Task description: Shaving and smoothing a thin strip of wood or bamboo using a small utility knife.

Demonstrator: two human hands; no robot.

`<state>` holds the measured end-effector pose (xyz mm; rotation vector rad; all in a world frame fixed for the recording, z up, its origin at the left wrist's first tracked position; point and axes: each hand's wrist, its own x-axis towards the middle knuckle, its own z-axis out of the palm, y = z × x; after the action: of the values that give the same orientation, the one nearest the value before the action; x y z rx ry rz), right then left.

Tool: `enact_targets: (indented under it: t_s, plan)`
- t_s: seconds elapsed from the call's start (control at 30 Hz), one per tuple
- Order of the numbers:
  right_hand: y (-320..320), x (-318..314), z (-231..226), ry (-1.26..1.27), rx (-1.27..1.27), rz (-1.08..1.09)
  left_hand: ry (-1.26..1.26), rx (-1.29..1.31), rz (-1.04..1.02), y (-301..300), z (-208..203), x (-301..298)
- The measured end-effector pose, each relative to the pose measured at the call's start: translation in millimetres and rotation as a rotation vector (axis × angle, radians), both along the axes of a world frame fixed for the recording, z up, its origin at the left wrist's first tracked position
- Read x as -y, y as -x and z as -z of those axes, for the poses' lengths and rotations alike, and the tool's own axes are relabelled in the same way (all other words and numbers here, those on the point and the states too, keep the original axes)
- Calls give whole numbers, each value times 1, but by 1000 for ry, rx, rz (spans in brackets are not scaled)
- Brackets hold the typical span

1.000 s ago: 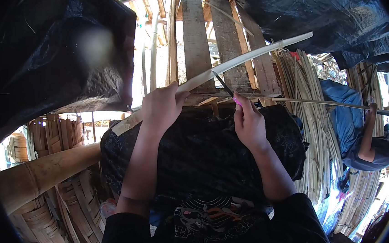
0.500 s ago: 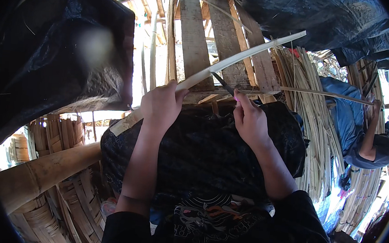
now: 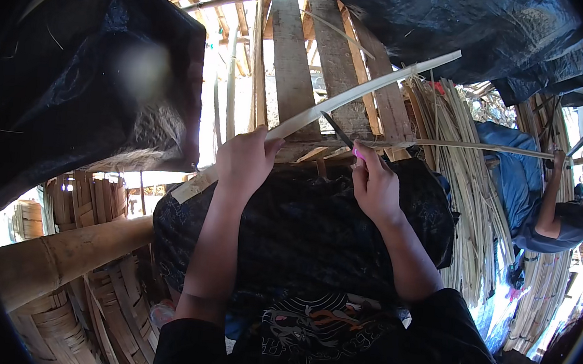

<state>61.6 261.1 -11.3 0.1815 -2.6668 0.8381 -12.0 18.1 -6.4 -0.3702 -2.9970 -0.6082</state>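
Observation:
A long pale strip of split bamboo (image 3: pixel 364 90) slants up from the lower left to the upper right across my lap. My left hand (image 3: pixel 244 159) is closed around its lower half. In my right hand (image 3: pixel 377 185) is a knife (image 3: pixel 337 129) with a dark narrow blade and a pink spot at the grip. The blade's tip touches or nearly touches the strip's lower edge near its middle. Most of the knife's handle is hidden inside my fingers. Dark patterned cloth (image 3: pixel 301 231) covers my lap beneath both hands.
Wooden planks (image 3: pixel 294 66) stand ahead. A thick bamboo pole (image 3: pixel 74 250) lies at left, by woven bamboo (image 3: pixel 62 314). Black plastic sheeting (image 3: pixel 80 76) hangs at upper left. Bundled bamboo strips (image 3: pixel 472 196) lie at right, near another person (image 3: pixel 555 223) holding a long strip and a blade.
The knife's tip has shifted slightly right along the strip. Both hands keep their grip. At far right, the other person's blade now shows raised above their strip.

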Motion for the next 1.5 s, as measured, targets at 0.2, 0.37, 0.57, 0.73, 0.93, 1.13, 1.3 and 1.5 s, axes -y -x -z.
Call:
enact_targets:
  t_s: [0.2, 0.37, 0.57, 0.73, 0.93, 1.13, 1.3, 1.5]
  plan:
    - [5, 3, 3, 1, -12, -18, -32, 41, 2, 0, 0, 2]
    - [8, 2, 6, 13, -9, -32, -37, 31, 6, 1, 2, 2]
    - [6, 2, 7, -78, 33, -14, -11, 16, 4, 1, 0, 0]
    - [9, 0, 7, -8, 45, -31, 4, -52, 8, -1, 0, 0]
    - [3, -9, 11, -49, 74, -41, 25, -57, -15, -2, -3, -4]
    - [-2, -8, 8, -68, 125, -25, 15, -58, -3, 0, 0, -2]
    - [-6, -5, 14, -66, 68, -10, -9, -14, 10, 2, 4, 1]
    - [-2, -7, 8, 92, 96, 80, 29, 17, -19, -2, 6, -3]
